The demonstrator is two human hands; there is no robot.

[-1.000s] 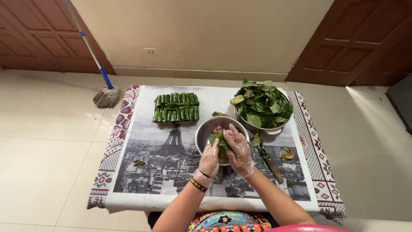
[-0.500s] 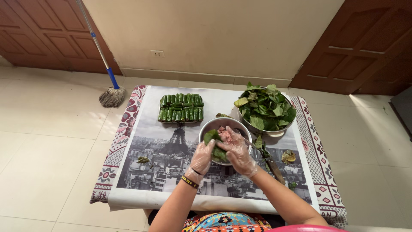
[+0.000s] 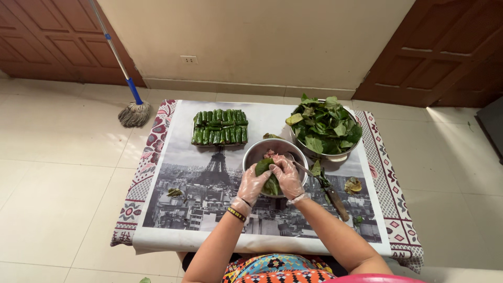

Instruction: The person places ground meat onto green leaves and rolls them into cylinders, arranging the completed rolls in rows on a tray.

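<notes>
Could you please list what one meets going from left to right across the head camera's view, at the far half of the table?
Mop → block of rolled green leaves → steel bowl → big bowl of loose leaves → dark wooden door.

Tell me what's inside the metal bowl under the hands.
The metal bowl shows some pinkish filling near its far rim. The gloved left hand and right hand, holding a green leaf, cover the rest.
</notes>
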